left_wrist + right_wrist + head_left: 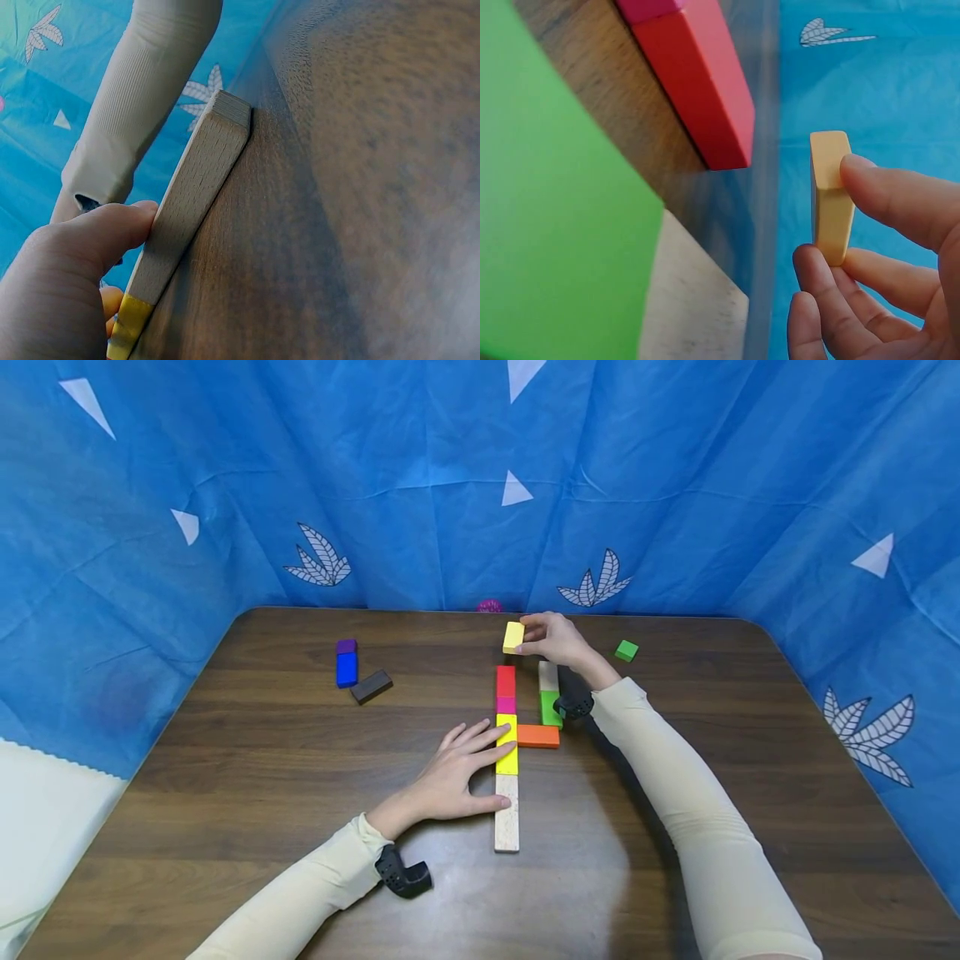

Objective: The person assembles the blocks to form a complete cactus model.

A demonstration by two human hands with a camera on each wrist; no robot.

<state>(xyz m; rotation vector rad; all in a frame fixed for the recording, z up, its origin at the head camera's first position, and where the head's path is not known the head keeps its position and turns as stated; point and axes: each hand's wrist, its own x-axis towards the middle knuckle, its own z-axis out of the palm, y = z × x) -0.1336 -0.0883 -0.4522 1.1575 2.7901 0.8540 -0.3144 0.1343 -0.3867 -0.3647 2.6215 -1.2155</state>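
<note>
In the head view a straight column of blocks runs away from the person: a plain wooden block, a bright yellow block, a magenta block and a red block at the far end. My left hand spreads its fingers over the yellow part, its thumb on the wooden block. Between thumb and fingers my right hand pinches a pale yellow block just beyond the red end. The right wrist view shows this pale yellow block held upright, near the red block.
An orange block juts right from the column; green and pale wooden blocks stretch beyond it. A small green block lies far right. Purple, blue and dark blocks lie on the left. Blue cloth hangs behind the table.
</note>
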